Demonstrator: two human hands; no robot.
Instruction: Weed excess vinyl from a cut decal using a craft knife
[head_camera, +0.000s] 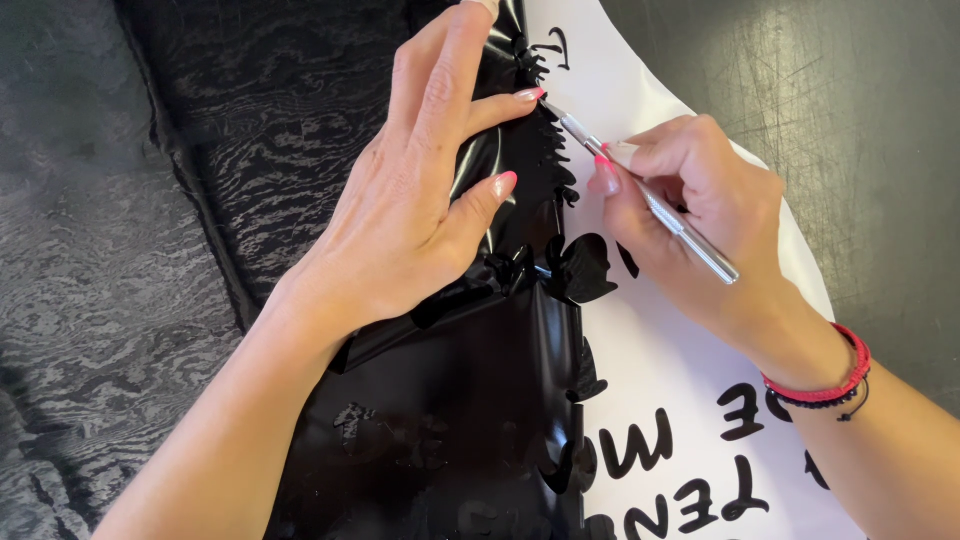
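Centrally, a glossy black vinyl film (470, 400) is seen peeled back from a white backing sheet (660, 340), folded over itself toward the left, its ragged edge running down the middle of the view. Black cut letters (640, 450) are left stuck on the white sheet, partly cut off at the lower edge of the frame, and more at the top are half hidden by the film. The film is pressed flat by the left hand (420, 190), fingers spread and extended, fingertips laid on the shiny surface near its torn edge. A slim silver craft knife (650, 195) is gripped pen-like by the right hand (700, 220), closed around the shaft, its tip brought to the film's edge just beside the left index fingertip. A red and dark cord bracelet (825, 385) is worn on the right wrist. No containers are shown. Everything is carried by a dark counter (860, 120), scratched at the right; at the left a wavy, wood-grain-like sheen is seen, and whether that is counter or another sheet cannot be told
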